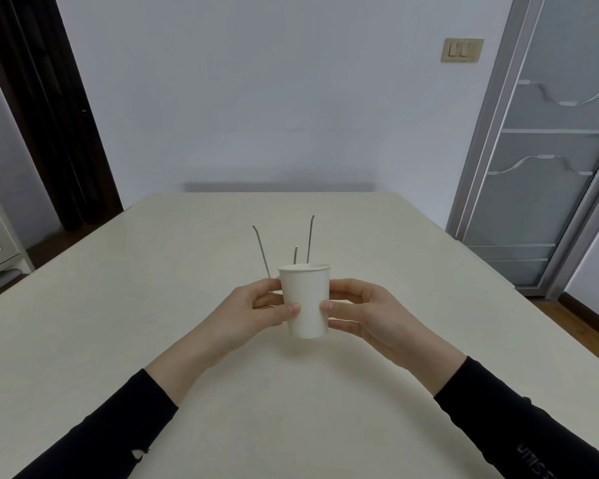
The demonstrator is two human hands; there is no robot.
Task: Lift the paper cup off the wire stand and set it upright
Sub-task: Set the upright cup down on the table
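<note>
A white paper cup [306, 299] stands upright, rim up, at the middle of the cream table [118, 305]. My left hand [256, 312] grips its left side and my right hand [360, 312] grips its right side, thumbs on the near face. Whether its base touches the table I cannot tell. Just behind the cup rise the thin metal prongs of the wire stand [311, 236], bare, with their lower ends hidden by the cup and my fingers.
The table's far edge meets a pale wall. A frosted glass door [540, 167] is at the right, a dark door frame [49, 115] at the left, and wooden floor beyond the table's right edge.
</note>
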